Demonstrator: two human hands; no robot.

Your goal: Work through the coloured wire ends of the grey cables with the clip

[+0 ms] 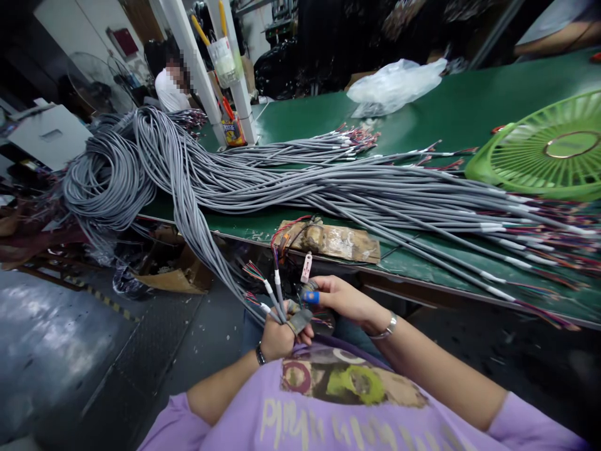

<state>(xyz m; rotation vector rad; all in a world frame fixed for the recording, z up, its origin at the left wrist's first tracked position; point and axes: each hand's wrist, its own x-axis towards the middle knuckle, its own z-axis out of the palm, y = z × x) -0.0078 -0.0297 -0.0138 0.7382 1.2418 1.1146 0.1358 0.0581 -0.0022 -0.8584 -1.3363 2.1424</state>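
Low in front of my body, my left hand (280, 333) is closed around a few grey cables (280, 304). Their white-banded ends stick up, with thin coloured wires (255, 271) fanning out. Tape wraps some fingers of that hand. Close on its right, my right hand (345, 299) has thumb and fingers pinched together, and blue tape (311, 297) covers one fingertip. What sits in this pinch is too small to make out. Just above it is a small pale tag-like piece (306, 268). Thin wire ends (323, 322) show below, between the hands.
A thick bundle of grey cables (282, 188) lies along the green table (474, 94). At the table's front edge is a wooden board (352, 243) with red and black wires. A green fan (554, 147) stands right; a plastic bag (397, 84) lies behind. One person (169, 88) is at back left.
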